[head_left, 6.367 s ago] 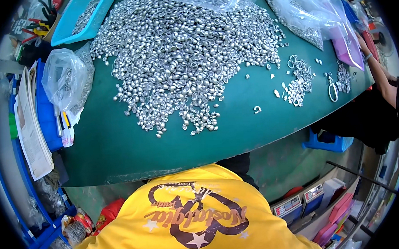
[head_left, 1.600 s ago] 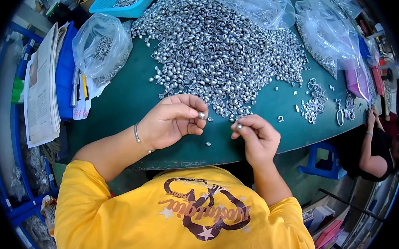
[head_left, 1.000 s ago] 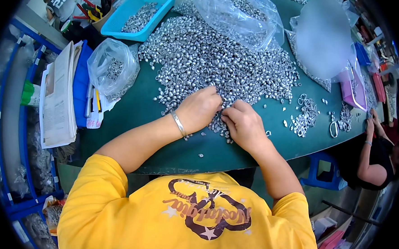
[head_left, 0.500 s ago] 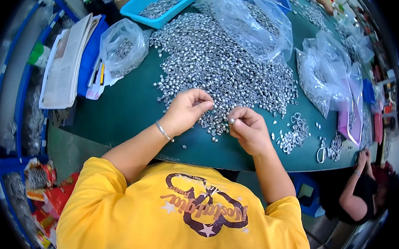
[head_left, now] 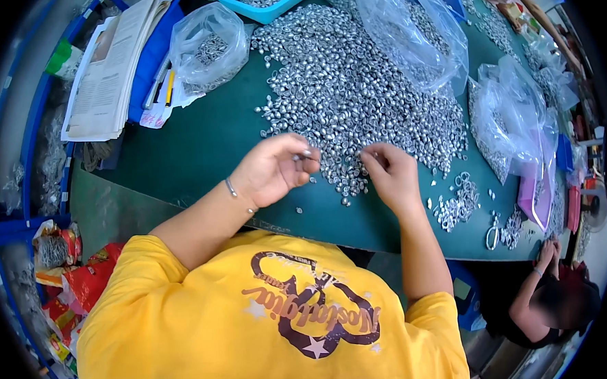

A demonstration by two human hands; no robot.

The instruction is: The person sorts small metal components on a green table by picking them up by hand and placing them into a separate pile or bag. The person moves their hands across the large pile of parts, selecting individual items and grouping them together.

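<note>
A broad heap of small silver metal pieces [head_left: 353, 84], rounded and shiny, spreads over the green table. At the heap's near left edge is my left hand [head_left: 275, 172], fingers curled inward, a small silver metal piece [head_left: 306, 153] pinched at the tips. My right hand [head_left: 393, 179] reaches the heap's near edge, with thumb and forefinger drawn together against the pieces. What lies between those fingertips is too small to make out. One stray metal piece [head_left: 299, 209] lies on the table below my left hand.
Clear plastic bags [head_left: 210, 47] of metal parts stand around the heap. A light-blue tray [head_left: 270, 11] is behind it, newspapers [head_left: 108, 69] at left. Ring-shaped pieces [head_left: 457, 203] lie right of my hand. Another person [head_left: 546, 300] sits at lower right.
My right hand has moved up against the heap, its fingertips now among the pieces. My left hand has turned, its fingers curling around. The whole view has shifted slightly.
</note>
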